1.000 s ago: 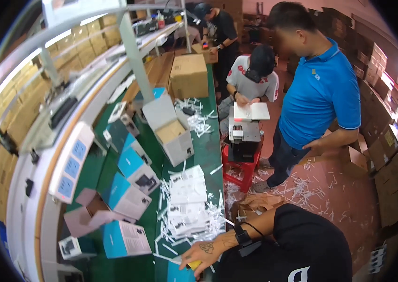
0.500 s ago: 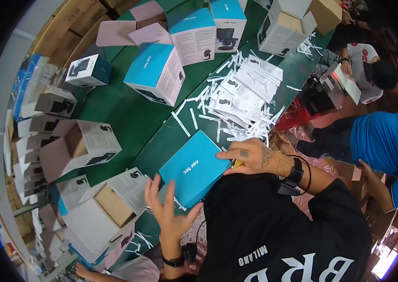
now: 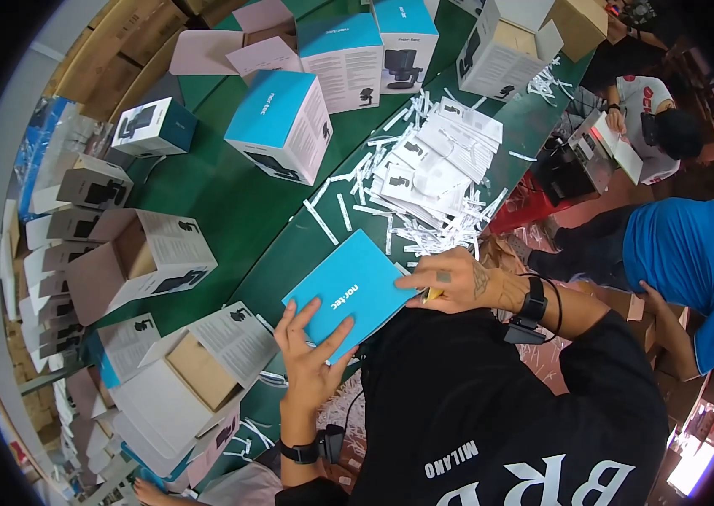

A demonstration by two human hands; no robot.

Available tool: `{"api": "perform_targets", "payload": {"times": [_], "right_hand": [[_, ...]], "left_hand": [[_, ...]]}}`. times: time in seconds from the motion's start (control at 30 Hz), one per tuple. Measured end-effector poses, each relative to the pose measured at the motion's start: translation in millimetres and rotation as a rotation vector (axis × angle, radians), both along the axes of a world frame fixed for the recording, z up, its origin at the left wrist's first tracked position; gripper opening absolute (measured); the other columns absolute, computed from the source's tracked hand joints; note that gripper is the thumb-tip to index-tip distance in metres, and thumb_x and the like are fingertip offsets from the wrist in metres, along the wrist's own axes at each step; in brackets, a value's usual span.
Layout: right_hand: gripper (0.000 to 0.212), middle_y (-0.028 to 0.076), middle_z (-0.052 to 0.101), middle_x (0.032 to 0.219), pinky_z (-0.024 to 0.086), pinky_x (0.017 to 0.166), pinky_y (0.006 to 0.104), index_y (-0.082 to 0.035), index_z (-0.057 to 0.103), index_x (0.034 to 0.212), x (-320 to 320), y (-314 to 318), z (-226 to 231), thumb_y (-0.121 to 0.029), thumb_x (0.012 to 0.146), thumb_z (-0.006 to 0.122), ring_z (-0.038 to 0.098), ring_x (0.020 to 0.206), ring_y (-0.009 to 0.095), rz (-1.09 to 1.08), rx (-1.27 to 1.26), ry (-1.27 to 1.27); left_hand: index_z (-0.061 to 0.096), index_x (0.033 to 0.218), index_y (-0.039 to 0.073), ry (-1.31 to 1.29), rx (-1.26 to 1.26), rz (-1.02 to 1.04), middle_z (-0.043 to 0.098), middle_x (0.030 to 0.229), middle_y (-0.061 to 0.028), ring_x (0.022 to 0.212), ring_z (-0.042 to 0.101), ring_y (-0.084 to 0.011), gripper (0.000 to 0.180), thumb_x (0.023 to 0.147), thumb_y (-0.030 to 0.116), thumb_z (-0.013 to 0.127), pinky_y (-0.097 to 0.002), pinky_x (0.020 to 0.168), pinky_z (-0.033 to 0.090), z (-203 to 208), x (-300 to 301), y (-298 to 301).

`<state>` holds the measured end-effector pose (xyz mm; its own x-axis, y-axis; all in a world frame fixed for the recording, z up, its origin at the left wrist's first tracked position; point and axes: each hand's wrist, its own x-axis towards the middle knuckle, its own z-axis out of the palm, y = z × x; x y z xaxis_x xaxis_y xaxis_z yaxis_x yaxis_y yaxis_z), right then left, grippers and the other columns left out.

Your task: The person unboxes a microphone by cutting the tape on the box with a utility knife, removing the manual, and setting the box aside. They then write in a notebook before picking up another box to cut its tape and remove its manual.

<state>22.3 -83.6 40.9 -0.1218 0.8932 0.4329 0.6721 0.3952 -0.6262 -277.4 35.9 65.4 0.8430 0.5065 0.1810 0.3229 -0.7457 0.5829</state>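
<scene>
A white carton with a bright blue face [image 3: 348, 295] lies tilted at the table's near edge, against my black shirt. My left hand [image 3: 315, 346] rests on the blue face with its fingers spread, the thumb by the near edge. At the right end of the carton, my right hand [image 3: 449, 282] is closed around a small yellow object [image 3: 433, 293], mostly hidden by the fingers. Its fingertips touch the carton's edge. Just beyond lies a heap of white printed leaflets [image 3: 437, 160] among many white paper strips [image 3: 449, 228].
On the green table [image 3: 196, 181] stand a closed blue-topped box [image 3: 277, 114] and several similar boxes farther back. Open cartons [image 3: 142, 261] are at the left, and another [image 3: 205, 367] lies near my left arm. A person in a blue shirt [image 3: 681, 253] stands at the right.
My left hand has come down from beside the carton onto its blue face. The carton has tipped slightly, showing less of its near side. My right hand stays at its right end.
</scene>
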Motion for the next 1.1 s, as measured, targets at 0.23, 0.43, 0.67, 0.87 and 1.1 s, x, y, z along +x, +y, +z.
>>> {"api": "perform_targets", "payload": {"times": [0.23, 0.43, 0.67, 0.87, 1.1], "right_hand": [[0.047, -0.002, 0.046, 0.069, 0.043, 0.045, 0.0295, -0.017, 0.066, 0.131, 11, -12, -23, -0.015, 0.085, 0.076, 0.053, 0.053, 0.013, 0.144, 0.175, -0.176], [0.044, -0.001, 0.042, 0.066, 0.040, 0.045, 0.0300, -0.015, 0.066, 0.129, 22, -5, -31, -0.014, 0.086, 0.073, 0.052, 0.054, 0.013, 0.141, 0.192, -0.212], [0.028, -0.002, 0.048, 0.066, 0.036, 0.044, 0.0291, -0.007, 0.073, 0.106, 17, 6, -27, -0.017, 0.082, 0.083, 0.052, 0.053, 0.013, 0.178, 0.301, -0.095], [0.026, -0.002, 0.052, 0.066, 0.037, 0.044, 0.0312, -0.010, 0.072, 0.090, 7, 5, -22, -0.029, 0.080, 0.086, 0.055, 0.055, 0.015, -0.010, 0.426, -0.129], [0.025, -0.002, 0.054, 0.066, 0.039, 0.045, 0.0320, -0.013, 0.073, 0.103, 2, -1, -24, -0.026, 0.084, 0.083, 0.056, 0.056, 0.016, 0.019, 0.400, -0.030]], "left_hand": [[0.051, 0.148, 0.015, 0.374, 0.129, -0.037, 0.030, 0.160, -0.0259, 0.147, 0.021, -0.0540, 0.069, 0.084, 0.023, 0.074, -0.0664, 0.115, 0.019, 30, 20, -20], [0.039, 0.153, 0.008, 0.640, 0.307, -0.032, 0.026, 0.161, -0.0294, 0.147, 0.021, -0.0554, 0.074, 0.088, 0.027, 0.070, -0.0727, 0.113, 0.017, 22, 65, -36], [0.038, 0.151, 0.001, 0.378, 0.382, -0.018, 0.023, 0.161, -0.0328, 0.147, 0.021, -0.0571, 0.076, 0.088, 0.028, 0.070, -0.0734, 0.114, 0.015, -9, 73, -47], [0.048, 0.149, 0.015, 0.377, 0.348, 0.034, 0.027, 0.157, -0.0343, 0.143, 0.025, -0.0575, 0.077, 0.082, 0.047, 0.071, -0.0721, 0.111, 0.022, 34, 96, -8], [0.053, 0.147, 0.027, 0.265, 0.270, -0.087, 0.038, 0.142, -0.0343, 0.126, 0.040, -0.0527, 0.085, 0.069, 0.054, 0.077, -0.0627, 0.102, 0.031, 33, 81, 9]]}}
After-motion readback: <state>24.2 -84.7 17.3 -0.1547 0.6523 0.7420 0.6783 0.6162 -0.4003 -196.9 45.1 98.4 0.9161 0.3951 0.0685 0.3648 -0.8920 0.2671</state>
